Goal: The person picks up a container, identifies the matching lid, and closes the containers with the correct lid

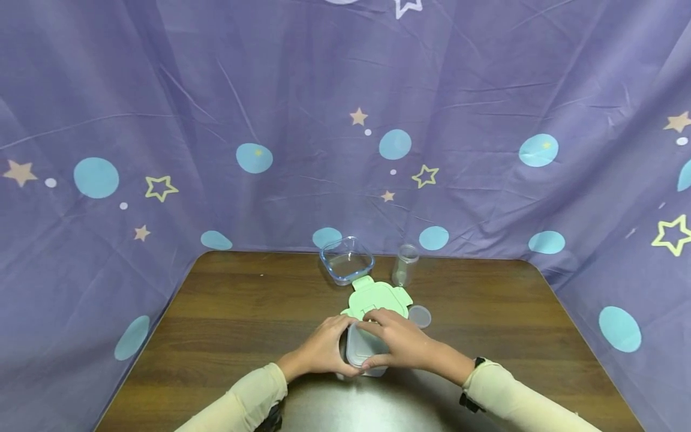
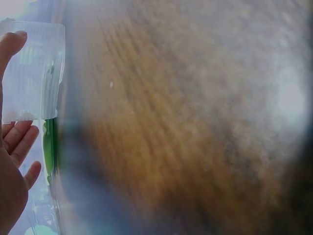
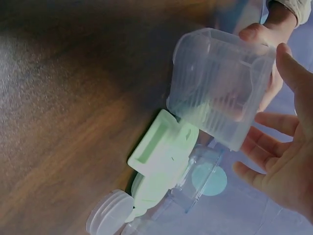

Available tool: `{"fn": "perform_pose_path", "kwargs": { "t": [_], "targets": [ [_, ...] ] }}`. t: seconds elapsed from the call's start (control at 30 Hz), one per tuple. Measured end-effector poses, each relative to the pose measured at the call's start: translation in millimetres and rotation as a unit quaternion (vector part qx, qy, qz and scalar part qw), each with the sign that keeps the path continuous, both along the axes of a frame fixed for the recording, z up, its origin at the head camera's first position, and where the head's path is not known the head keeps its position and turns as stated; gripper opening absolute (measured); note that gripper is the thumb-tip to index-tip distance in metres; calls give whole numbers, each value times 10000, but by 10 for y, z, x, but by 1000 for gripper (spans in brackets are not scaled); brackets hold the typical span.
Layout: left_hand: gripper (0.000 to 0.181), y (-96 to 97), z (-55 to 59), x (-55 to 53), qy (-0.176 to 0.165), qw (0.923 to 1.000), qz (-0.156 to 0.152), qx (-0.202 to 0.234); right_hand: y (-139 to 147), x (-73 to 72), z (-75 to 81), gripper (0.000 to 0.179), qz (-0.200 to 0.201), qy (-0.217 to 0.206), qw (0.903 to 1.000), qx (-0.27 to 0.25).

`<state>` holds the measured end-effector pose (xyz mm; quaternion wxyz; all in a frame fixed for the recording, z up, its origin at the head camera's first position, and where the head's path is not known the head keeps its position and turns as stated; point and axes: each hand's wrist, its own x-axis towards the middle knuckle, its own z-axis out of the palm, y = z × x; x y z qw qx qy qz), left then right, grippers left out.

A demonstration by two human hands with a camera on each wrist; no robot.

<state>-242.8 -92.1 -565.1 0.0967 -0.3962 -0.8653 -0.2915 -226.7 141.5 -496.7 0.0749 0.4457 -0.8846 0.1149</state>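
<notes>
Both hands hold a ribbed, translucent plastic box near the table's front edge. My left hand grips it from the left, thumb on one side and fingers on the opposite side. From the right, my right hand spans the top end of the box, with the thumb at the near corner and the fingers at the far corner. In the right wrist view the box shows its ribbed side, with the right thumb and fingertips at its top edge. Just behind the box lies a light-green clip lid, partly hidden by the hands.
A square glass container stands at the back of the wooden table. Right of it is a clear jar. A round translucent cap lies beside the green lid. A purple patterned curtain surrounds the table.
</notes>
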Motion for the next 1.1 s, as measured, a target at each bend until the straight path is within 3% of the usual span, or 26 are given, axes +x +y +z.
{"fn": "perform_pose_path", "kwargs": {
  "t": [0.23,0.87,1.1],
  "targets": [
    [85,6,-12,-4,247,9996,28,-108,-35,9,23,90,50,201,9998,26],
    [86,-7,-19,-9,-96,9996,56,-262,-169,1,160,82,93,196,9971,735],
    [87,13,-51,-4,2,9999,27,-113,-114,-13,133,86,16,-307,9986,421]
  ]
}}
